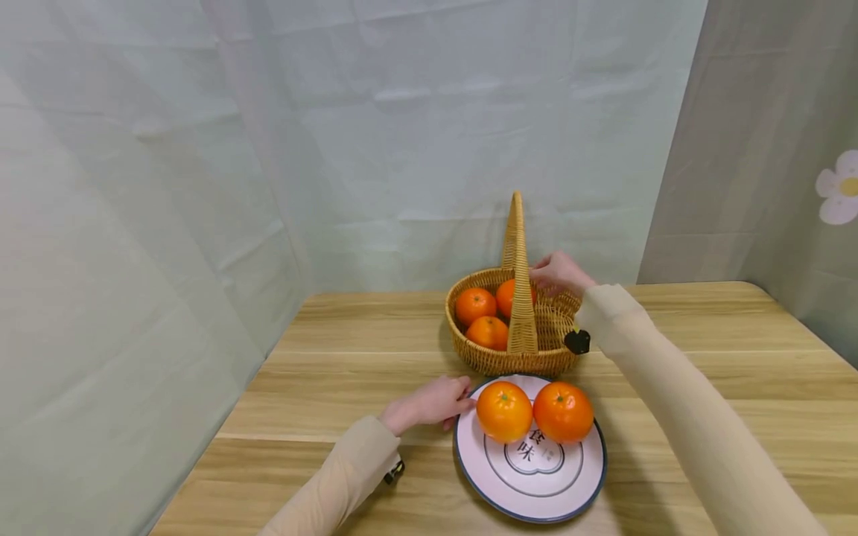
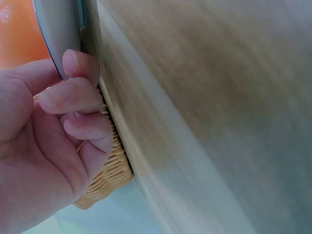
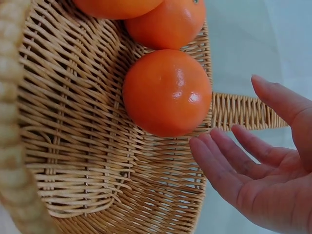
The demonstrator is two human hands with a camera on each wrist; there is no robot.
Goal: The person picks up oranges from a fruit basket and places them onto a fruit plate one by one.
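My left hand (image 1: 434, 403) holds the left rim of a white, blue-edged plate (image 1: 546, 497), its thumb over the rim and curled fingers at the underside in the left wrist view. On the plate sit two oranges, a lighter one (image 1: 504, 412) and a redder one (image 1: 564, 412), side by side near the far rim. My right hand (image 1: 561, 274) hovers at the back right of a wicker basket (image 1: 499, 362), fingers spread and holding nothing. Closest to its fingertips in the right wrist view is an orange (image 3: 166, 92), one of three in the basket.
The basket's tall arched handle (image 1: 518, 246) rises between the oranges and the right half of the basket. Behind the wooden table (image 1: 335, 335) hangs a pale cloth (image 1: 429, 149). A grey curtain (image 1: 744, 149) stands at the right.
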